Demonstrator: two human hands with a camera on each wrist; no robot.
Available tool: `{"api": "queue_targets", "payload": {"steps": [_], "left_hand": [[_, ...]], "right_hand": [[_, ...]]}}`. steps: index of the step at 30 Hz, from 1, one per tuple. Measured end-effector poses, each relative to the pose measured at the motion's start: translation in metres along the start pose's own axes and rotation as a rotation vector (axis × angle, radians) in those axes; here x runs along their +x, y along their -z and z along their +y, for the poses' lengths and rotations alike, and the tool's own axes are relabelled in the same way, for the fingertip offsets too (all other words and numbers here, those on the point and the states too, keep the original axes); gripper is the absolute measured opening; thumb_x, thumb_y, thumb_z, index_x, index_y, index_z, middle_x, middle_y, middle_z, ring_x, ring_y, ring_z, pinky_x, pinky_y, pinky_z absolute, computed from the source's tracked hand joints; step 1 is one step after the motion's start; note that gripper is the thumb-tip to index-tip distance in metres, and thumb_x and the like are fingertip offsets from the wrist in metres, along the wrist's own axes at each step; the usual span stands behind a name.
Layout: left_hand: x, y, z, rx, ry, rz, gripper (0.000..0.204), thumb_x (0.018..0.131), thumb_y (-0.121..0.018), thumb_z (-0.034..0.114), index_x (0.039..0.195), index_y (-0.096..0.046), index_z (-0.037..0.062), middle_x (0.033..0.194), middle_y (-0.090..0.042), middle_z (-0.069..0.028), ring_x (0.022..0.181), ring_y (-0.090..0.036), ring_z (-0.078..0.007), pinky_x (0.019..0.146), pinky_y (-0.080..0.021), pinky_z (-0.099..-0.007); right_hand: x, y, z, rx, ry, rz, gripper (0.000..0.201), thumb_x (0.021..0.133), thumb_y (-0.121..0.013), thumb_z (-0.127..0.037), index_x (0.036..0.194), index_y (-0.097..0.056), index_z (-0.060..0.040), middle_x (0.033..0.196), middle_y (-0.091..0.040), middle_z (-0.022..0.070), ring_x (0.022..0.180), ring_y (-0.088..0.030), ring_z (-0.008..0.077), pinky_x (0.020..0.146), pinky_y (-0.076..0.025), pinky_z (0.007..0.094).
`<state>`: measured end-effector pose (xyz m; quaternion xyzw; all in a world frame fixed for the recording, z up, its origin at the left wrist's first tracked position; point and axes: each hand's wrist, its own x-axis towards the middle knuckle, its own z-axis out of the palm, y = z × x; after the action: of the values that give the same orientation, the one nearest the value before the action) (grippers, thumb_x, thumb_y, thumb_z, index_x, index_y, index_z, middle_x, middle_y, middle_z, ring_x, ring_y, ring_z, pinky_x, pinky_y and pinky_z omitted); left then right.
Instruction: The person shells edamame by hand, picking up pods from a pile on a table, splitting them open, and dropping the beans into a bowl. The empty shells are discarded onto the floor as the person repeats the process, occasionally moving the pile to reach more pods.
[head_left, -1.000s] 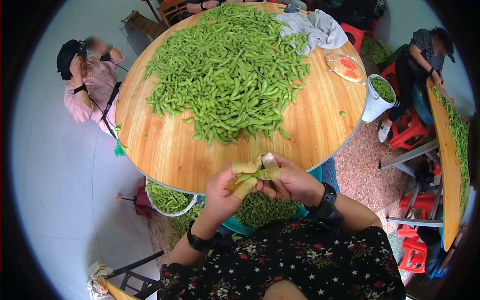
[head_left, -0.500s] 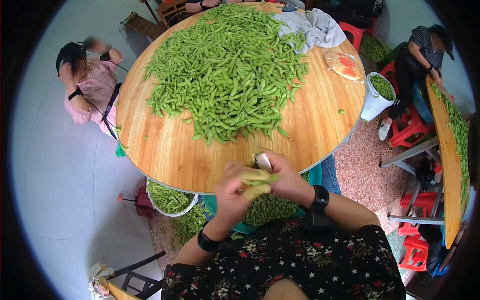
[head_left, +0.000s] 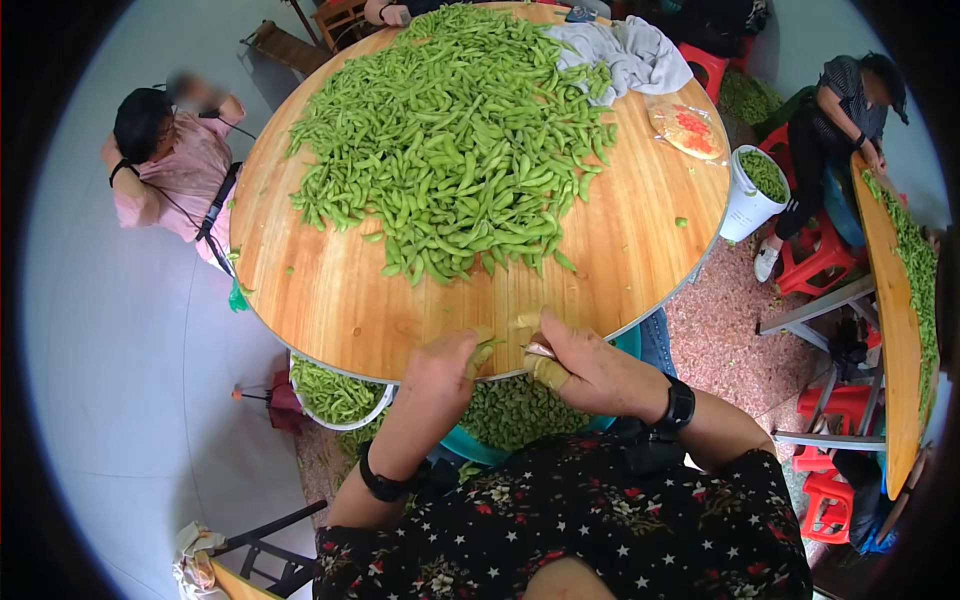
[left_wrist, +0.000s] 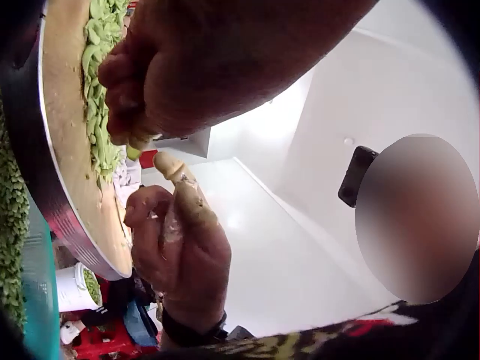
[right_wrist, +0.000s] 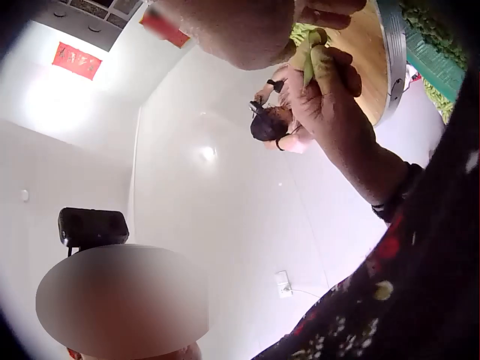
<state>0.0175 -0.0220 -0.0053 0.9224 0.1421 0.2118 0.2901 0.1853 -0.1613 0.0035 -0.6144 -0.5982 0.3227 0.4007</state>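
My left hand, with yellow covers on its thumb and finger, pinches a green soybean pod over the table's near edge. A small gap to the right, my right hand has similar covers and is curled round a small silvery metal piece, mostly hidden by the fingers. Both hands are above a teal basin of shelled green beans. A large heap of soybean pods covers much of the round wooden table.
At the table's right lie a grey cloth and a packaged round item; a white bucket stands beyond. Below the near left edge is a tub of pods. One person sits left, another works at the right-hand table.
My hands were together at a pod and have moved apart, left hand leftward, right hand slightly rightward. The metal piece has turned lower in the right hand. The person at left has shifted their arms.
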Motion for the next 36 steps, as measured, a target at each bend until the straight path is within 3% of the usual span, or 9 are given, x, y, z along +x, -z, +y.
{"api": "queue_targets", "payload": {"steps": [6,8,15,18,21,24,26,29,36], "left_hand": [[0.004,-0.003,0.008,0.233,0.09,-0.165,0.012,0.081,-0.063,0.011,0.081,-0.058,0.0003,0.07,-0.059,-0.0201,0.066,-0.058,-0.04,0.061,-0.046,-0.0478],[0.006,-0.003,0.01,0.232,0.044,-0.167,0.013,0.079,-0.064,0.01,0.079,-0.056,0.0005,0.07,-0.059,-0.0205,0.068,-0.059,-0.0401,0.06,-0.046,-0.0472],[0.012,-0.003,0.022,0.139,0.074,-0.174,0.007,0.08,-0.06,0.005,0.084,-0.057,-0.0006,0.075,-0.059,-0.0206,0.071,-0.059,-0.0407,0.063,-0.046,-0.0464],[0.01,-0.008,0.012,0.008,0.072,-0.108,0.008,0.082,-0.058,0.004,0.089,-0.059,-0.0014,0.08,-0.059,-0.021,0.076,-0.058,-0.0409,0.066,-0.046,-0.0441],[0.004,-0.014,-0.005,-0.058,0.11,-0.099,0.019,0.081,-0.055,0.0,0.099,-0.057,-0.0027,0.093,-0.058,-0.0252,0.085,-0.057,-0.0439,0.072,-0.046,-0.0479],[0.011,-0.011,-0.007,0.059,-0.015,0.03,0.024,0.08,-0.054,-0.002,0.103,-0.055,-0.0028,0.099,-0.057,-0.025,0.084,-0.057,-0.0445,0.073,-0.046,-0.0474],[0.014,-0.006,-0.002,0.14,-0.105,0.029,0.026,0.078,-0.053,-0.005,0.104,-0.054,-0.0027,0.101,-0.056,-0.0244,0.083,-0.057,-0.0451,0.071,-0.047,-0.0477],[0.014,-0.009,0.005,0.104,0.003,0.017,0.018,0.083,-0.056,0.001,0.1,-0.06,-0.0013,0.091,-0.056,-0.0215,0.082,-0.056,-0.0422,0.071,-0.047,-0.0431],[0.011,-0.006,0.012,0.105,0.036,-0.023,0.015,0.079,-0.055,-0.002,0.095,-0.055,-0.0021,0.09,-0.057,-0.0212,0.08,-0.058,-0.0426,0.066,-0.048,-0.0472]], "right_hand": [[0.009,-0.014,-0.002,-0.006,-0.044,-0.124,0.033,0.093,-0.055,-0.017,0.118,-0.04,-0.0012,0.088,-0.061,0.0216,0.087,-0.062,0.0386,0.072,-0.048,0.0417],[0.012,-0.025,0.009,0.119,0.093,0.119,0.03,0.092,-0.058,-0.018,0.114,-0.044,-0.0021,0.084,-0.061,0.0176,0.078,-0.063,0.0346,0.068,-0.048,0.0397],[0.018,-0.025,0.028,0.18,0.118,0.226,0.017,0.095,-0.057,-0.019,0.1,-0.053,-0.0032,0.072,-0.057,0.0071,0.062,-0.057,0.0151,0.058,-0.046,0.0297],[0.017,-0.02,0.025,0.599,-0.182,0.088,0.017,0.098,-0.053,-0.021,0.097,-0.053,-0.0044,0.067,-0.053,0.0023,0.053,-0.049,0.0073,0.048,-0.04,0.0249],[0.016,-0.015,0.024,0.72,-0.281,0.119,0.024,0.096,-0.056,-0.024,0.095,-0.052,-0.001,0.064,-0.05,0.0044,0.049,-0.048,0.0094,0.047,-0.041,0.0298],[0.012,-0.007,0.028,0.425,-0.245,0.106,0.025,0.095,-0.055,-0.024,0.092,-0.052,0.0,0.066,-0.053,0.0105,0.054,-0.055,0.0204,0.053,-0.045,0.0342],[0.01,-0.006,0.026,0.148,-0.049,0.202,0.024,0.096,-0.051,-0.023,0.094,-0.047,0.0009,0.073,-0.057,0.021,0.067,-0.059,0.038,0.062,-0.046,0.0435],[0.007,-0.006,0.018,0.078,-0.01,0.147,0.025,0.097,-0.046,-0.022,0.1,-0.04,0.0014,0.083,-0.057,0.029,0.083,-0.055,0.0488,0.07,-0.043,0.0517],[0.009,-0.001,0.009,-0.064,-0.052,-0.051,0.024,0.097,-0.042,-0.021,0.103,-0.035,0.0004,0.081,-0.056,0.0296,0.083,-0.056,0.0483,0.071,-0.041,0.0548]]}}
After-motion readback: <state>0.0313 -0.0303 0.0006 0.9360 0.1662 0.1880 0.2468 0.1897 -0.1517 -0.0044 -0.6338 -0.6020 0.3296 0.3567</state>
